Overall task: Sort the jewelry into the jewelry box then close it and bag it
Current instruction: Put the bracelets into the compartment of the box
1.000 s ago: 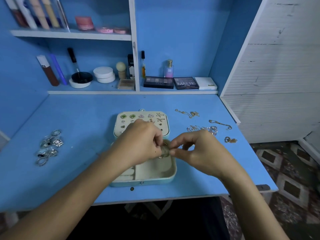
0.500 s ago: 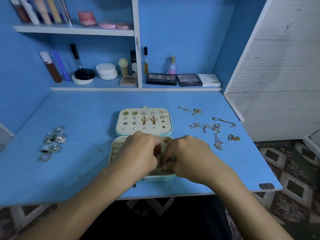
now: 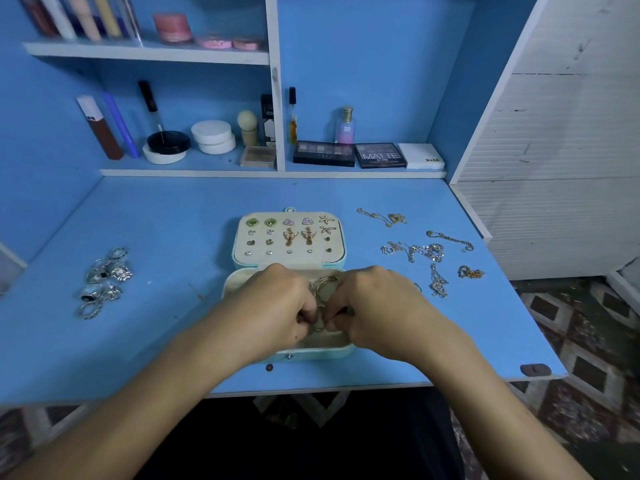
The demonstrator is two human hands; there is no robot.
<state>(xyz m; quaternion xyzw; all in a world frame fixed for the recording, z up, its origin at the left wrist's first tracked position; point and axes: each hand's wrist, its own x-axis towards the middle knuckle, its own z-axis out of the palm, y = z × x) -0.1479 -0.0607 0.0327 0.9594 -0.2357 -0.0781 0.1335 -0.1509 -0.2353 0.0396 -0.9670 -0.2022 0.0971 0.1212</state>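
A pale blue jewelry box (image 3: 341, 351) lies open in the middle of the blue desk, its lid (image 3: 341, 252) flat behind it with several pairs of earrings pinned in rows. My left hand (image 3: 277, 306) and my right hand (image 3: 372, 304) meet over the box's tray, fingers curled, together pinching gold bangles (image 3: 323, 284) down inside it. The tray beneath is mostly hidden by my hands. A cluster of silver rings (image 3: 104, 280) lies at the left. Chains and necklaces (image 3: 420, 252) are spread at the right.
A low shelf at the back holds makeup palettes (image 3: 349, 154), a perfume bottle (image 3: 345, 125), white jars (image 3: 212, 136) and brushes. A higher shelf (image 3: 145, 51) carries tubes and pink pots. A white wall (image 3: 561, 133) bounds the desk's right side.
Both hands have gone down from above the box into its tray with the gold bangles. The camera has tilted, so the box sits lower in view.
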